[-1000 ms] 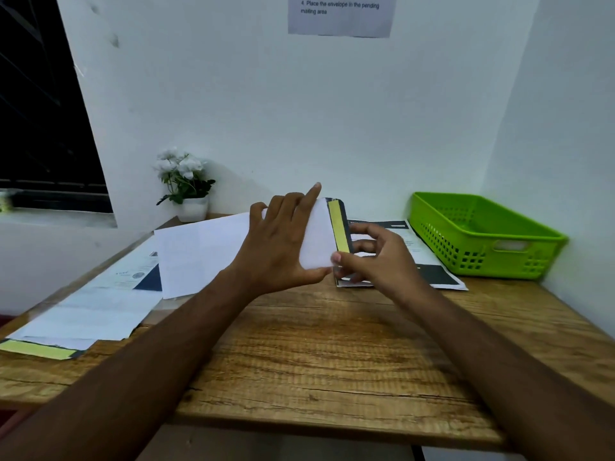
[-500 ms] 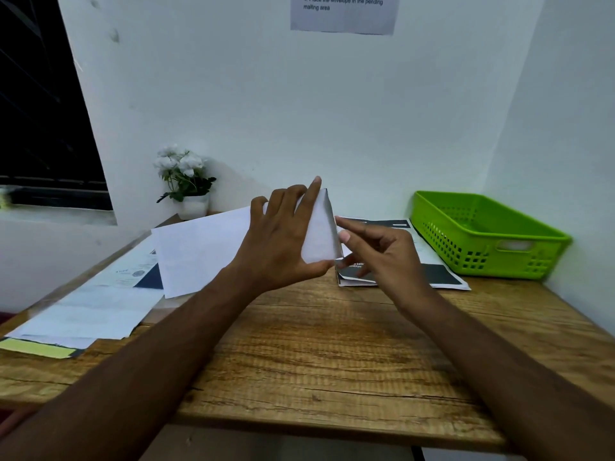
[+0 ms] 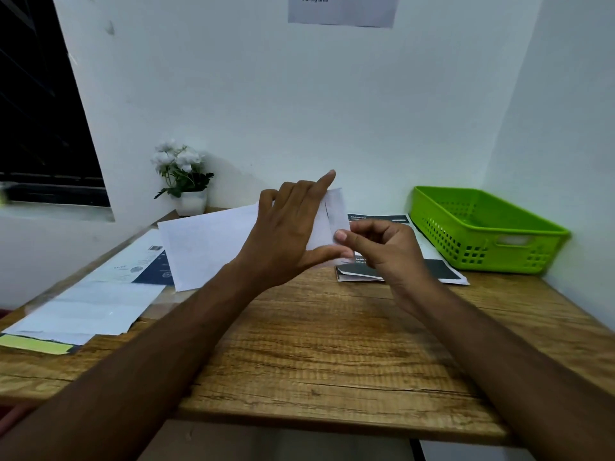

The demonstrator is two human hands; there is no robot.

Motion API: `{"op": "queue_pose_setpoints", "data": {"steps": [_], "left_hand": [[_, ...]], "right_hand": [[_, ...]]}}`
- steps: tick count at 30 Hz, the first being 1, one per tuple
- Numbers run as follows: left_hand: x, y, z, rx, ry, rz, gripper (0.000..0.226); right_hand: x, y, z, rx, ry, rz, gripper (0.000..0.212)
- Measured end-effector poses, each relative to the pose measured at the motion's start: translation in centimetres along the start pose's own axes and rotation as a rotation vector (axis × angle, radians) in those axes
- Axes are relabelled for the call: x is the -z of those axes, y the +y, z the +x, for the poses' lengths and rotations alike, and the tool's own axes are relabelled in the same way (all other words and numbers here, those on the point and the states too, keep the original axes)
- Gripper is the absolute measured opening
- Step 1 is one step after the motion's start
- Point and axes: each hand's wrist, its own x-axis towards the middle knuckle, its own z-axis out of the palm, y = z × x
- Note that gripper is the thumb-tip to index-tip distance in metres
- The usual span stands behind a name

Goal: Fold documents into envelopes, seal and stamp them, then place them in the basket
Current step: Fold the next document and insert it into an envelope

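Gripping white envelope (image 3: 336,211): left fingers (image 3: 301,194) spread, right fingers (image 3: 346,236) pinching its edge; wall notice (image 3: 342,13) "mailing area".

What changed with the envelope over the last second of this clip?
The right hand folded the flap over toward the left, hiding its yellow adhesive strip, and now pinches the flap's edge. The left hand still holds the envelope; the green basket and the papers on the table stayed put.

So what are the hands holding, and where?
A white envelope. The left hand grips its right half, thumb under the lower edge; the right hand pinches the flap at its right end.
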Motion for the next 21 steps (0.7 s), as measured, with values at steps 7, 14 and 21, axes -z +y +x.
{"op": "queue_pose_setpoints", "data": {"steps": [7, 14, 21], "left_hand": [[0.3, -0.1, 1.5, 0.046, 0.179, -0.323, 0.047], [1.5, -1.0, 5.8, 0.133, -0.030, -0.512, 0.007], [2.1, -1.4, 8.5, 0.158, 0.001, -0.556, 0.010]], "right_hand": [[0.2, 0.5, 0.4, 0.147, -0.035, -0.058, 0.012], [0.7, -0.1, 0.8, 0.113, 0.035, -0.021, 0.014], [1.8, -0.9, 1.4, -0.019, 0.089, 0.104, 0.006]]}}
